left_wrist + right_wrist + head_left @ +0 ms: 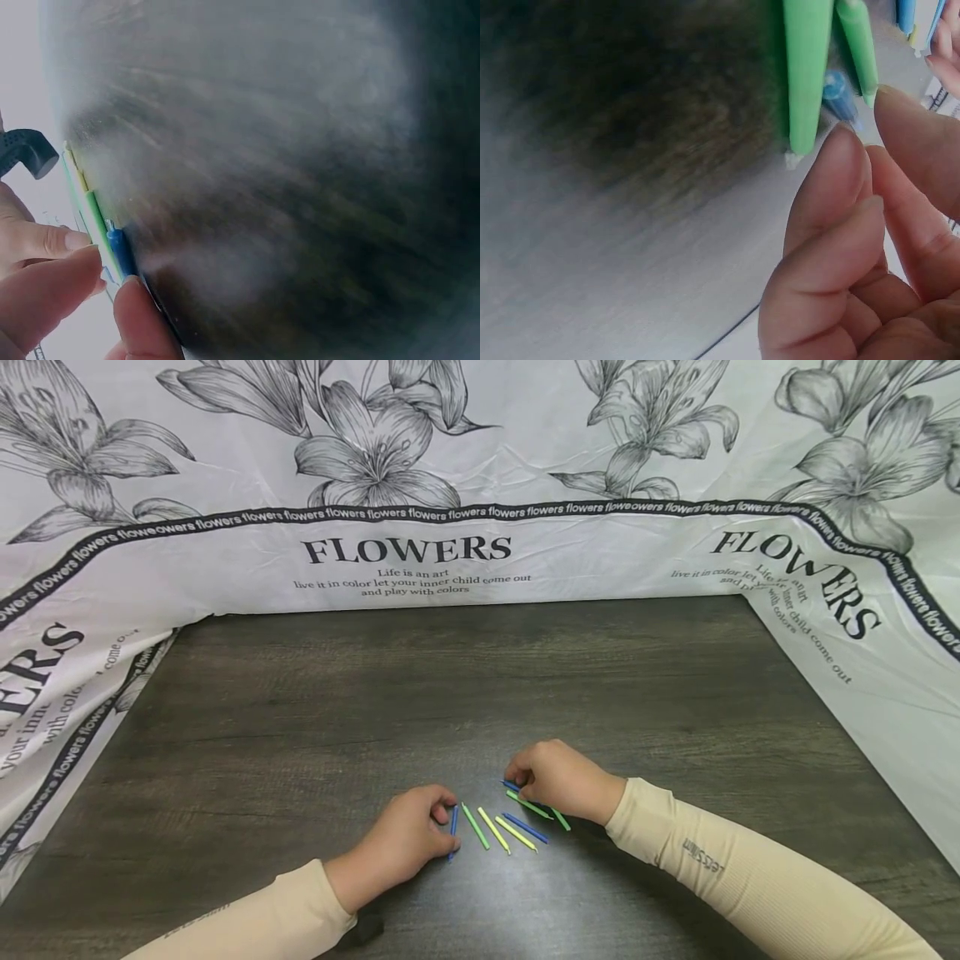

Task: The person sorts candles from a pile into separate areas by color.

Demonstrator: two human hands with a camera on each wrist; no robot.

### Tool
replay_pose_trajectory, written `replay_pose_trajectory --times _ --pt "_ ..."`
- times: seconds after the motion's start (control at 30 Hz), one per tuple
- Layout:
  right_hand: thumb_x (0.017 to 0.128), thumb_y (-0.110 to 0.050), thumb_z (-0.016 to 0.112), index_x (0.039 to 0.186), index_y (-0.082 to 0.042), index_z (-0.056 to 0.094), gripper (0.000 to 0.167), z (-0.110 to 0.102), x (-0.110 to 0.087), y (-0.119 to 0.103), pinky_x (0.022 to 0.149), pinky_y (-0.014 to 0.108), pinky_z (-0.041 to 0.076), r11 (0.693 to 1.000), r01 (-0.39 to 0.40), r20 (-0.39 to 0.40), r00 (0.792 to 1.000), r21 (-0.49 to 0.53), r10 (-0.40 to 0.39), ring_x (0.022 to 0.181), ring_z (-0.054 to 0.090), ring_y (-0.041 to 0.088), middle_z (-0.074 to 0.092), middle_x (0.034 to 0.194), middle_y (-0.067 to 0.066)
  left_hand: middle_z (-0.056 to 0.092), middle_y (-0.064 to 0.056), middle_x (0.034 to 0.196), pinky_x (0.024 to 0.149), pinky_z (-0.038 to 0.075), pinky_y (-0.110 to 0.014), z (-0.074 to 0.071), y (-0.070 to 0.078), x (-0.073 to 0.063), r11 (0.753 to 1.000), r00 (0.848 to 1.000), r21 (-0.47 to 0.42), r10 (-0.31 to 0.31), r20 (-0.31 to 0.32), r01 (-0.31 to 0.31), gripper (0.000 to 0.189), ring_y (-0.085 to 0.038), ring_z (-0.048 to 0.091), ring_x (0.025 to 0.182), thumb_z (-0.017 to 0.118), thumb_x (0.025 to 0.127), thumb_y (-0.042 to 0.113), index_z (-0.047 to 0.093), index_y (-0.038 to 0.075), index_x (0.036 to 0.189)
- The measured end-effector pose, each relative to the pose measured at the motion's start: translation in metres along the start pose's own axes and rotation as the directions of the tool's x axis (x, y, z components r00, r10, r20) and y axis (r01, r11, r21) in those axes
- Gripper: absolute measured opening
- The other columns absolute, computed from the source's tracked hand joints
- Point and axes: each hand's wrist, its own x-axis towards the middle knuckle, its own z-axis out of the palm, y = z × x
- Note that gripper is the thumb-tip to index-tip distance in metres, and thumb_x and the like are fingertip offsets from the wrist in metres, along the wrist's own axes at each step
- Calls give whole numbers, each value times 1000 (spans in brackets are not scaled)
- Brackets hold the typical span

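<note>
Slim birthday candles in blue, green and yellow lie in a loose row on the dark table. My left hand holds a blue candle at the row's left end between thumb and finger. At the other end, my right hand pinches another blue candle, partly hidden by the fingertips. Close under that hand lie two green candles, one slanted and one green candle partly covered. Between the hands are a green candle, a yellow candle, a second yellow candle and a blue candle.
The dark wood-grain table reaches back to a white curtain printed with flowers and lettering, which also hangs along both sides. Light sleeves cover both forearms. A dark device shows at the left wrist view's edge.
</note>
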Motion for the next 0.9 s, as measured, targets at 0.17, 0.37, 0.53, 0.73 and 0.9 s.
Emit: replay_pose_trajectory --times 0.17,0.37,0.53,0.73,0.9 --pt "81 5 70 100 -2 74 21 0 -2 1 70 25 51 1000 -10 6 1000 1 10 82 65 12 71 94 5 53 -1 78 61 41 -29 1 0 1 1000 1000 13 0 -6 0 39 -15 46 68 78 69 -3 65 -2 105" --pt "82 6 68 100 -2 74 21 0 -2 1 69 25 51 1000 -14 7 1000 -14 14 81 65 13 72 95 6 54 0 78 63 42 -30 1 -1 2 999 1000 36 5 -23 -4 39 -14 47 69 79 67 -3 65 -1 104" --pt "82 7 68 98 -2 74 20 0 -1 1 67 23 50 1000 1 11 1000 -26 -1 79 64 10 72 92 5 53 0 77 62 42 -29 1 -1 2 1000 1000 31 0 -19 0 40 -14 46 69 79 67 -5 65 -1 104" --pt "81 6 68 98 -2 75 19 2 1 0 66 23 49 999 -19 10 1000 -46 19 73 59 5 71 89 4 53 0 77 62 42 -30 1 -1 3 999 1000 47 -20 1 20 39 -14 47 68 79 68 -4 65 -1 104" --pt "80 6 68 95 -3 75 18 4 2 -4 64 23 47 997 -24 -2 1000 -77 24 65 53 3 70 84 2 53 0 78 62 42 -30 1 -1 4 998 1000 51 -28 13 27 37 -15 47 69 78 70 -3 66 -2 105"
